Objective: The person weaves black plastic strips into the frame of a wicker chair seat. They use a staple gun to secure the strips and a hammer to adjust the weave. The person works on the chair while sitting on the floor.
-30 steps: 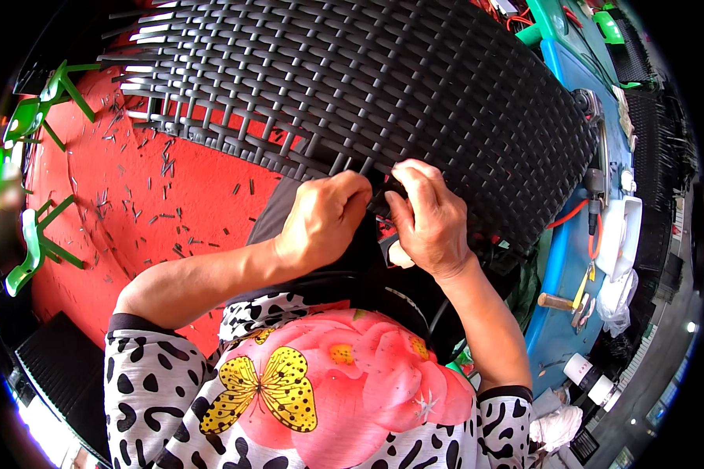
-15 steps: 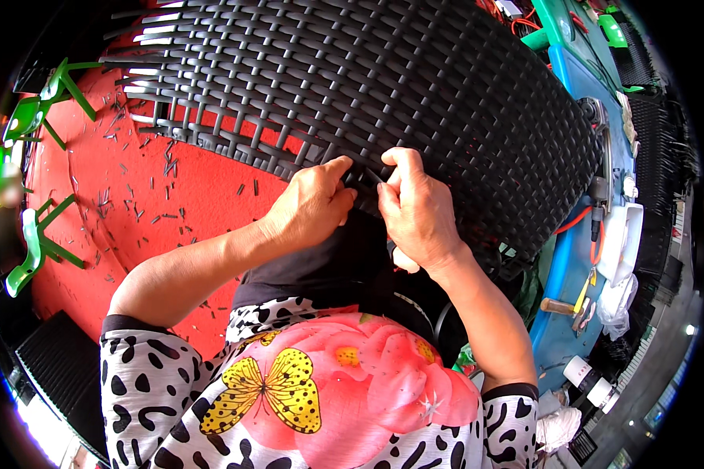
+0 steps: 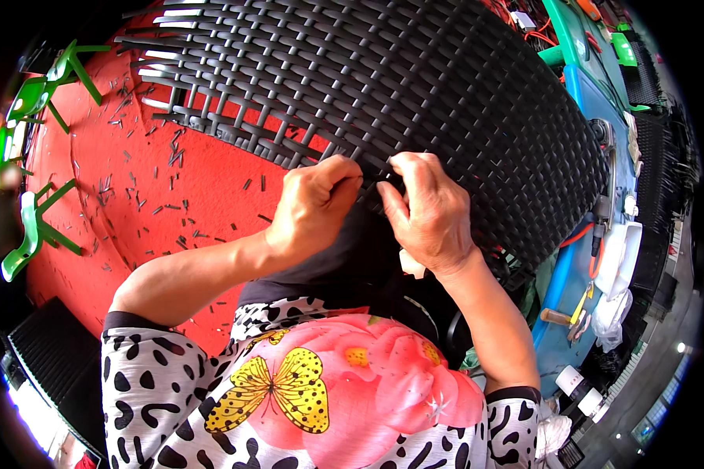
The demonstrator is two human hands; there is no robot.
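Observation:
A large black panel woven from plastic rattan strips [image 3: 383,86] slants across the upper middle, its near edge over my lap. At that edge my left hand [image 3: 314,205] is closed, thumb and index finger pinched on a black strip mostly hidden by the fingers. Just to its right, my right hand [image 3: 432,209] grips the panel's edge, its thumb below and its bent index finger on top. A narrow gap lies between the two hands. Left of them the weave is open, with red showing through, and loose strip ends stick out at the far left.
Short black offcuts [image 3: 176,148] are scattered over the red floor covering [image 3: 235,191]. Green-legged stools [image 3: 43,227] stand at the left. On the right, a blue table [image 3: 551,297] carries a wooden-handled tool [image 3: 556,317], a white tray [image 3: 619,258] and an orange cord [image 3: 577,237].
My left hand has curled from a pointing index finger into a tighter pinch. My right hand has turned slightly over the edge. The view has shifted a little.

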